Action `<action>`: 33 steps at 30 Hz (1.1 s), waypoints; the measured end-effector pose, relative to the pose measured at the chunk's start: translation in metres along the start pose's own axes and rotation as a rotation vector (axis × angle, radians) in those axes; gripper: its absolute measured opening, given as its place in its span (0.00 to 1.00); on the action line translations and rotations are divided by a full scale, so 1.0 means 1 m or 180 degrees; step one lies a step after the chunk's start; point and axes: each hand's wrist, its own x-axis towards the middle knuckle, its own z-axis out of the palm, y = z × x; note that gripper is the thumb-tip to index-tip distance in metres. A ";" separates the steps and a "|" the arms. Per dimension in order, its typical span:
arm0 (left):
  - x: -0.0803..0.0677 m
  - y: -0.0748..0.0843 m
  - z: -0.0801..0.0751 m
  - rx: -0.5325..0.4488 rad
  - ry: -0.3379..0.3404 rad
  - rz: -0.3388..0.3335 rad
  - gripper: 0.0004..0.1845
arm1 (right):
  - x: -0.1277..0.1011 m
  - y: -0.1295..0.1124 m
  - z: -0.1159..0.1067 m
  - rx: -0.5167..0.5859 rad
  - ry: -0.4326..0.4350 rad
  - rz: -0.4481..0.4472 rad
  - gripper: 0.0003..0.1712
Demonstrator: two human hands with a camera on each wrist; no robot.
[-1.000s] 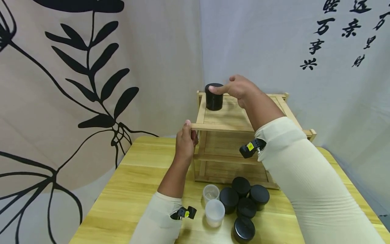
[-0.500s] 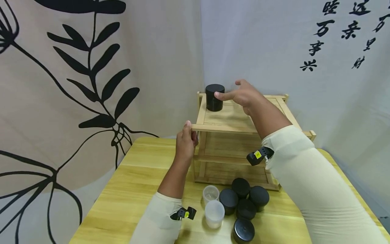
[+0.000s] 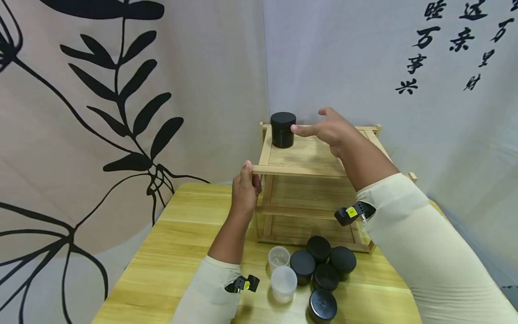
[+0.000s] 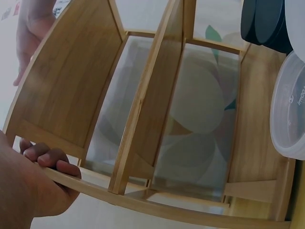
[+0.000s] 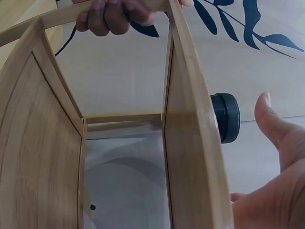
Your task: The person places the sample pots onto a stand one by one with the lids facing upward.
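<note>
A black lidded jar (image 3: 283,129) stands upright at the back left of the top tier of a three-tier wooden rack (image 3: 306,155). My right hand (image 3: 319,126) hovers open just right of the jar, index finger pointing at it with a small gap between. In the right wrist view the jar (image 5: 226,118) shows beyond the rack's edge, clear of my thumb (image 5: 274,126). My left hand (image 3: 244,188) grips the front left corner of the top rail, its fingers (image 4: 50,160) curled round the bar.
Several black lidded jars (image 3: 323,267) and two translucent cups (image 3: 283,282) stand on the yellow wooden table (image 3: 178,252) in front of the rack. Printed cloth walls close in behind and to the left. The rack's lower tiers hold nothing.
My right hand has let go of the black jar's top and drawn back a little to the right. The jar stays on the top tier; my left hand keeps its hold.
</note>
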 end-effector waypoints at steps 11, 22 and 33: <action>0.000 0.001 0.000 0.0008 0.0024 -0.0010 0.33 | -0.008 0.014 -0.006 -0.0170 0.0185 -0.0095 0.70; 0.000 0.000 -0.001 0.0048 0.0034 -0.0019 0.33 | -0.025 0.024 -0.014 -0.0129 0.0180 -0.0250 0.70; 0.000 0.000 0.000 0.0043 0.0025 -0.0022 0.34 | -0.047 0.044 0.005 -0.0487 0.0913 -0.0747 0.69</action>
